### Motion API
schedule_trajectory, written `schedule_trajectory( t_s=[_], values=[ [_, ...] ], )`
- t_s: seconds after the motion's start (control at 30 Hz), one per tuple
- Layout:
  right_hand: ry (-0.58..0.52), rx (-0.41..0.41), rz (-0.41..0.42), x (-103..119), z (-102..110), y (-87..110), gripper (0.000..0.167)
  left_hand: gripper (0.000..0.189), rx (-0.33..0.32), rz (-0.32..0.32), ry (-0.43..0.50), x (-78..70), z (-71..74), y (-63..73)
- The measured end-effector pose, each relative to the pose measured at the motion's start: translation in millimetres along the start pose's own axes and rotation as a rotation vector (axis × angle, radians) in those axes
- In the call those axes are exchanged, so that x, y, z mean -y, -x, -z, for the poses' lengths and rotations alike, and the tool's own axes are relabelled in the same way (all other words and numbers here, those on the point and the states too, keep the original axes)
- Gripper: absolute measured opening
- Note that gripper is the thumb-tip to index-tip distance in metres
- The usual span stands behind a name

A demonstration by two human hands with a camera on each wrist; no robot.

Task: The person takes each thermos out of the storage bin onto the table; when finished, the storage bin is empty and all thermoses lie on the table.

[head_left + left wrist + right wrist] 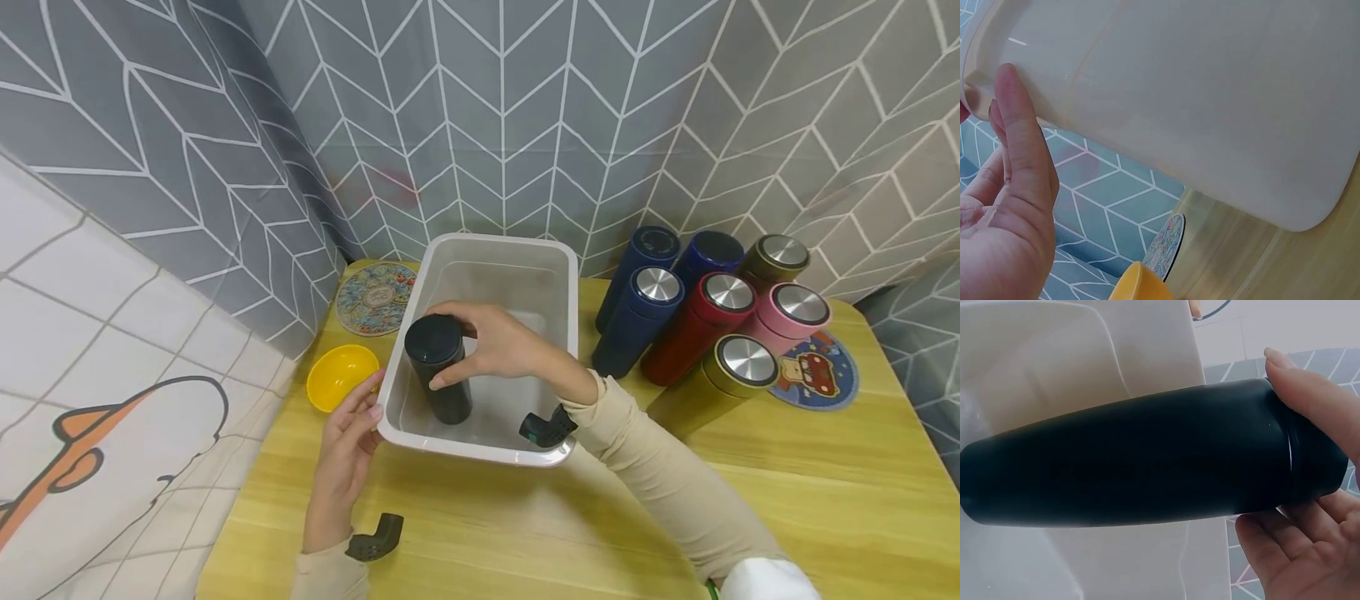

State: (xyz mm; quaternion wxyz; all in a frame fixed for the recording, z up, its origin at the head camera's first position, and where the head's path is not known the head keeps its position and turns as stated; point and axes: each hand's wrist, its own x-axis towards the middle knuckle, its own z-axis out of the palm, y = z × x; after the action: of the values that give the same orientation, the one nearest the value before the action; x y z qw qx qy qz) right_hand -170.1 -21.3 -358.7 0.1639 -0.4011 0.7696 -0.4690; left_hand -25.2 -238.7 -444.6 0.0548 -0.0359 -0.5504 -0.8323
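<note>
A black thermos bottle (452, 392) stands slightly tilted inside a white plastic tub (480, 452). My right hand (501, 343) grips it near the lid (433, 337), thumb on one side and fingers on the other. The right wrist view has the dark body of the thermos (1129, 462) running across it, its base over the tub's floor. At the tub's front left corner, my left hand (348, 446) holds the rim. From the left wrist, the tub's outer wall (1197, 106) fills much of the view, with the fingers (1019, 125) against it.
Several thermos bottles stand right of the tub, among them a red one (697, 329), a pink one (787, 321) and a gold one (712, 387). A round blue mat (836, 379) lies behind them. A yellow bowl (342, 377) and a patterned round mat (363, 312) sit left.
</note>
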Motion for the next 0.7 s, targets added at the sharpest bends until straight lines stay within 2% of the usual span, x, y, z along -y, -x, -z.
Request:
schedule_trajectory(
  t_s=[0.23,0.5,0.7],
  values=[
    [-0.002,0.001,0.004,-1.4,-0.8,-0.9,0.073,0.046,-0.028,0.006,0.004,1.1,-0.8,-0.7],
    [0.009,-0.011,-0.008,-1.6,-1.1,0.4,0.073,0.039,-0.120,0.060,-0.050,-0.3,-4.1,-2.3],
    [0.038,-0.039,0.009,-2.6,-1.8,0.6,0.073,0.038,-0.145,0.079,-0.058,-1.7,-6.0,-2.6]
  ],
)
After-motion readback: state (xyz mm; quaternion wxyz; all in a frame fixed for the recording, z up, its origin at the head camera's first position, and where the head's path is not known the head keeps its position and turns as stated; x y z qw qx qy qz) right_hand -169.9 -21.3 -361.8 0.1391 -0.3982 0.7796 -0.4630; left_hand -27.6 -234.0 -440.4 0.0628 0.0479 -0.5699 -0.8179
